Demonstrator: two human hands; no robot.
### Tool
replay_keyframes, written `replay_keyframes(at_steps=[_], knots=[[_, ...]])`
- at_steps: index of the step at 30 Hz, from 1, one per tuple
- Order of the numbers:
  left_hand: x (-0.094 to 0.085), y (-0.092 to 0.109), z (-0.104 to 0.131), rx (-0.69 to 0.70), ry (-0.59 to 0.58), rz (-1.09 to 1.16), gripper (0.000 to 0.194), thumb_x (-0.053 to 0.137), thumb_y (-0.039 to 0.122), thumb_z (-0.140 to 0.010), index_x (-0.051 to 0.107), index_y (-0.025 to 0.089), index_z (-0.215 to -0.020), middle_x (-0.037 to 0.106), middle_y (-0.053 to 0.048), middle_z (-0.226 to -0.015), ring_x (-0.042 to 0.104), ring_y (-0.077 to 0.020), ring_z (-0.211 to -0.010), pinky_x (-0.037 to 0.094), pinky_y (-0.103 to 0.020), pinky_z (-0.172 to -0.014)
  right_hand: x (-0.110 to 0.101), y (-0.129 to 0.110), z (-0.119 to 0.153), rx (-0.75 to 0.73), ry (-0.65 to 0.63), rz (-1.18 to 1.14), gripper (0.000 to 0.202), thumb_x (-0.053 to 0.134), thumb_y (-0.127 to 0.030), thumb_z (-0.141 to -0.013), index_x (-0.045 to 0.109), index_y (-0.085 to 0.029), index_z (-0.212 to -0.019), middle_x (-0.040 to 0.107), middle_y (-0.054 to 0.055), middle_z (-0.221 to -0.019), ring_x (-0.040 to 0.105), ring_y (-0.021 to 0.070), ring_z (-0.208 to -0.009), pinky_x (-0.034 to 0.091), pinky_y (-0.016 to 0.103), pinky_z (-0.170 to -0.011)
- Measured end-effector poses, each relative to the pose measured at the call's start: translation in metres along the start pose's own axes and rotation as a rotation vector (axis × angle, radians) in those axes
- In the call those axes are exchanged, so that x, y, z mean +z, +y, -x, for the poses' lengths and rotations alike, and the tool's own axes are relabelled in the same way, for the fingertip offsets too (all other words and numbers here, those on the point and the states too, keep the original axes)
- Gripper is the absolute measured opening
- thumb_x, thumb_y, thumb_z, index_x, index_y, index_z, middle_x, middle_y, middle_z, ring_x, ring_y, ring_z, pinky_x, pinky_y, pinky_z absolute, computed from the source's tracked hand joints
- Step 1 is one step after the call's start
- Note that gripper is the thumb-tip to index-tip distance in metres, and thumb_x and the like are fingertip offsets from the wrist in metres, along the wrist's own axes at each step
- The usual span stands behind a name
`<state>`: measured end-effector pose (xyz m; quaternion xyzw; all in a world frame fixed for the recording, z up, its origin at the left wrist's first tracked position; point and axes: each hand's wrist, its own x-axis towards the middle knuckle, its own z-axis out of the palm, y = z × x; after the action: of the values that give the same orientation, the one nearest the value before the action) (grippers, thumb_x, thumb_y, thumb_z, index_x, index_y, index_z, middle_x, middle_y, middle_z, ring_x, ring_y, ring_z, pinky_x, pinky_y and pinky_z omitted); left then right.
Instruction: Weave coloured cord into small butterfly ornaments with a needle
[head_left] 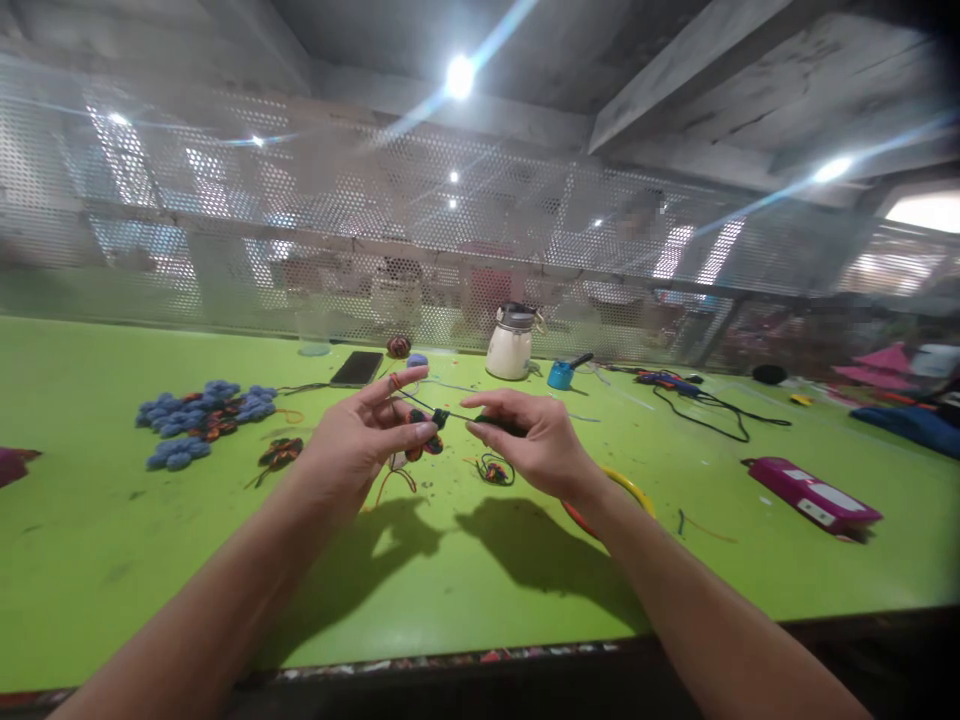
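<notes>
My left hand (367,430) pinches a small dark crochet piece (431,432) with orange and red flecks between thumb and fingers. Dark yarn runs from it up to the raised index finger, where an orange-red strand is wrapped. My right hand (525,435) closes around a crochet hook (461,416), whose thin shaft reaches left into the piece; its handle is mostly hidden in the palm. An orange tail of yarn (397,480) hangs below the left hand. Under the hands, a small tangle of dark multicoloured yarn (495,470) lies on the green table (420,600).
Blue crocheted flowers (180,425) and a dark multicoloured one (281,453) lie left. Behind are a phone (357,369), a yarn ball (399,346), a cream bottle (510,345) and a blue pot (560,375). Rightward are a yellow-red ring (634,487), a glue gun (667,381) and a magenta device (814,495).
</notes>
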<state>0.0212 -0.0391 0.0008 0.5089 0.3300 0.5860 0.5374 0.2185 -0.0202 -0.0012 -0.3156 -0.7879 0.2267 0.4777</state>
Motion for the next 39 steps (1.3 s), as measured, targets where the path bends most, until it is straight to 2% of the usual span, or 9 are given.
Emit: replay_keyframes(at_steps=[6,11,27,39], knots=[[0.0008,0.0002,0.0016,0.051,0.005,-0.069,0.072,0.084,0.017,-0.059,0.057,0.016,-0.126,0.062,0.004,-0.062,0.06,-0.0141,-0.057,0.047,-0.028,-0.057,-0.004,0.0024,-0.0032,-0.059,-0.007,0.066,0.017,0.067,-0.028,-0.081,0.075,-0.016,-0.09,0.068,0.005,-0.074,0.05,0.0122,-0.058,0.04,0.028,-0.054],[0.0002,-0.0002,0.0008,0.06,0.022,-0.093,0.07,0.084,0.019,-0.059,0.06,0.017,-0.124,0.062,0.003,-0.063,0.059,-0.0142,-0.056,0.046,-0.028,-0.053,-0.0069,0.0034,-0.004,-0.079,-0.031,0.061,0.015,0.066,-0.026,-0.081,0.076,-0.017,-0.089,0.072,0.007,-0.083,0.061,0.016,-0.07,0.048,0.031,-0.064],[-0.0013,-0.0004,-0.0008,0.043,0.019,-0.027,0.063,0.084,0.015,-0.058,0.064,0.017,-0.118,0.066,0.001,-0.067,0.06,-0.0127,-0.059,0.044,-0.026,-0.057,-0.01,0.0015,-0.0051,-0.049,-0.052,0.058,0.014,0.066,-0.025,-0.081,0.075,-0.016,-0.086,0.068,0.004,-0.073,0.051,0.0115,-0.058,0.04,0.028,-0.054],[-0.0033,-0.003,-0.0015,0.052,0.001,-0.031,0.064,0.083,0.015,-0.06,0.062,0.017,-0.121,0.067,0.001,-0.07,0.06,-0.0113,-0.059,0.042,-0.024,-0.054,-0.0097,0.007,-0.0056,-0.077,-0.055,0.025,0.015,0.065,-0.022,-0.079,0.075,-0.013,-0.086,0.071,0.005,-0.076,0.055,0.0113,-0.061,0.043,0.026,-0.056]])
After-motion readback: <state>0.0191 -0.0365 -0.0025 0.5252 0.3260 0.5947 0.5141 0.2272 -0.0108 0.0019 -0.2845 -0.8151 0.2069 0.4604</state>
